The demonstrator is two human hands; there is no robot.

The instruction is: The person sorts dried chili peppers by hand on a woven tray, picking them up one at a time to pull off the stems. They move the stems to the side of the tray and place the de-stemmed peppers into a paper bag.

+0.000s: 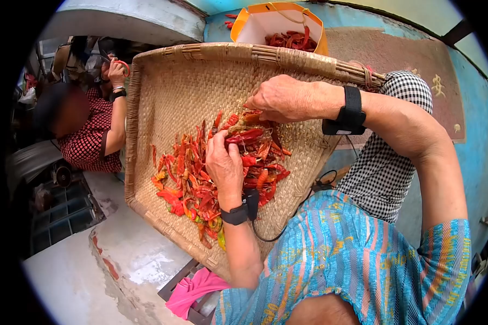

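Observation:
A heap of dried red chili peppers (187, 173), with a few yellow and green ones, lies on a woven basket tray (168, 86). My left hand (224, 168) rests on the heap with its fingers spread a little, beside a dark red pepper (246, 136). Above the heap's upper edge, my right hand (283, 99) has its fingers curled together over some pepper pieces; what lies between its fingertips is hidden. Both wrists wear black bands.
An orange and white paper bag (322, 40) at the top contains dried peppers. At the left a co-worker (89, 124) in a dotted shirt holds red-handled scissors (126, 67). A pink cloth (195, 290) hangs below the tray.

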